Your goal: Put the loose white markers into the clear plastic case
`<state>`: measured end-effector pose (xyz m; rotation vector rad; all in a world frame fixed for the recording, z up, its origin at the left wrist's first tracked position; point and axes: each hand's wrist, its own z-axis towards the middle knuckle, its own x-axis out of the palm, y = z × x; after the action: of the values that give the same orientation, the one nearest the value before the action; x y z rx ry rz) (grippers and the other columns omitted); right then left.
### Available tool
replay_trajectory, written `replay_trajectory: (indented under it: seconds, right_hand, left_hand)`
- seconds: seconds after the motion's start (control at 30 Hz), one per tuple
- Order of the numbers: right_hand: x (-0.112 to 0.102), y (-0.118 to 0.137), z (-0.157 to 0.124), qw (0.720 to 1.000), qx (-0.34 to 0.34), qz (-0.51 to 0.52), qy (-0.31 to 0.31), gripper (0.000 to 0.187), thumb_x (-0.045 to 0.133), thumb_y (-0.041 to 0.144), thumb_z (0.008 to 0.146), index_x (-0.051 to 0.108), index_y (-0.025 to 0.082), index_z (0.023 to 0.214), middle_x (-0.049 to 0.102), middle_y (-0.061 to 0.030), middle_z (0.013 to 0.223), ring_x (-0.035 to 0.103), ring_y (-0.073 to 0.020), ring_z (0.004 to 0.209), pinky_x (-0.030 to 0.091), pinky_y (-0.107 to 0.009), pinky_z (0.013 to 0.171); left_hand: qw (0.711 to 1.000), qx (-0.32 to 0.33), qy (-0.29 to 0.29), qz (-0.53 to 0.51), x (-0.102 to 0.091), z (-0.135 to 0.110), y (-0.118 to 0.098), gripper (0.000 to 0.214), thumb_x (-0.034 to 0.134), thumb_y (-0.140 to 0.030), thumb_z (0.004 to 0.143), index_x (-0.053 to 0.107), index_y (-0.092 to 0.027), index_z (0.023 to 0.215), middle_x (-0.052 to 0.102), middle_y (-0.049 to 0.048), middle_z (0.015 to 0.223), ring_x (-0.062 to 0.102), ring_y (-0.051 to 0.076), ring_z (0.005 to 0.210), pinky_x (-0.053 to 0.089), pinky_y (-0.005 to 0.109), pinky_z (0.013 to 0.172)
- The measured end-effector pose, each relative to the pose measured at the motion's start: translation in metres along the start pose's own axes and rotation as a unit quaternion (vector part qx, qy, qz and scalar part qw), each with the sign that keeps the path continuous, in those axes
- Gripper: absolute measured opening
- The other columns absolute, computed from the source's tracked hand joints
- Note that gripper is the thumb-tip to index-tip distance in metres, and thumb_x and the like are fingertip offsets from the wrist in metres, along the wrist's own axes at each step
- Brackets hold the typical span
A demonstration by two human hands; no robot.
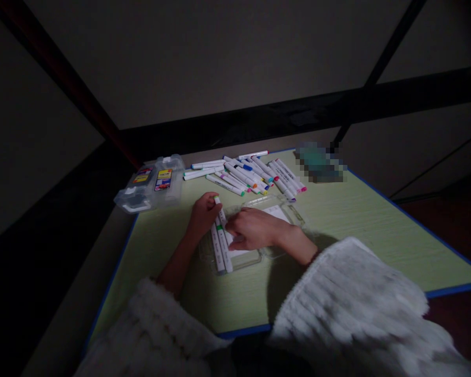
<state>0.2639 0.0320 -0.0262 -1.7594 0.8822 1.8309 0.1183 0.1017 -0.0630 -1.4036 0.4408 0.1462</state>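
Observation:
A clear shallow plastic tray lies on the light green table, with a couple of white markers lined up at its left end. My left hand is curled around the top of a white marker at the tray's left edge. My right hand rests over the tray, its fingers closed against the same markers. Both arms wear fluffy white sleeves.
Several white markers with coloured caps lie loose at the table's far side. A clear plastic case with coloured labels sits at the far left corner. A blurred teal object lies at the far right. The table has a blue edge; the room is dark.

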Motion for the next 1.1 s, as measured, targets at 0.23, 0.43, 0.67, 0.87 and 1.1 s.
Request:
replay_trajectory:
  seconds: [0.23,0.43,0.67,0.87,1.1]
  right_hand:
    - [-0.001,0.001,-0.001,1.000,-0.001,-0.003,-0.004,0.023,0.054,0.038,0.076,0.062,0.017,0.074,0.065,-0.0061,0.073,0.059,-0.0189,0.067,0.033,-0.029,0.063]
    - [-0.004,0.002,-0.001,1.000,-0.005,-0.007,-0.019,0.021,0.055,0.036,0.077,0.061,0.016,0.074,0.064,-0.0054,0.073,0.058,-0.0183,0.067,0.031,-0.028,0.062]
    - [-0.010,0.004,-0.001,0.998,-0.022,-0.022,-0.046,0.026,0.053,0.040,0.079,0.060,0.015,0.074,0.064,-0.0055,0.074,0.057,-0.0176,0.067,0.030,-0.028,0.064]
    - [-0.007,0.014,-0.006,0.991,-0.054,-0.056,-0.110,0.035,0.045,0.044,0.084,0.060,0.015,0.074,0.063,-0.0057,0.071,0.056,-0.0181,0.069,0.029,-0.030,0.066]
    - [0.008,0.017,-0.016,0.983,-0.074,-0.073,-0.154,0.038,0.043,0.045,0.085,0.059,0.015,0.067,0.061,-0.0042,0.064,0.054,-0.0168,0.063,0.028,-0.031,0.065]
  left_hand:
    - [1.000,0.000,0.003,-0.007,-0.001,0.001,0.000,0.027,0.056,-0.019,0.058,0.054,-0.014,0.084,0.047,-0.0063,0.058,0.045,0.008,0.051,0.036,0.019,0.049]
    - [1.000,-0.010,-0.014,-0.011,-0.002,-0.001,-0.006,0.026,0.056,-0.019,0.059,0.056,-0.013,0.084,0.050,-0.0051,0.060,0.049,0.009,0.052,0.037,0.019,0.048]
    - [0.998,-0.003,-0.070,-0.003,-0.010,0.002,-0.009,0.019,0.054,-0.021,0.061,0.061,-0.012,0.077,0.056,-0.0026,0.058,0.052,0.011,0.054,0.038,0.020,0.050]
    - [0.999,-0.013,-0.015,-0.026,-0.015,0.005,0.000,0.017,0.056,-0.024,0.059,0.064,-0.013,0.069,0.063,0.0007,0.063,0.054,0.012,0.061,0.040,0.021,0.057]
    - [0.998,-0.025,0.045,-0.038,-0.018,0.002,0.001,0.023,0.061,-0.032,0.057,0.066,-0.013,0.067,0.066,0.0021,0.066,0.055,0.013,0.061,0.041,0.023,0.057]
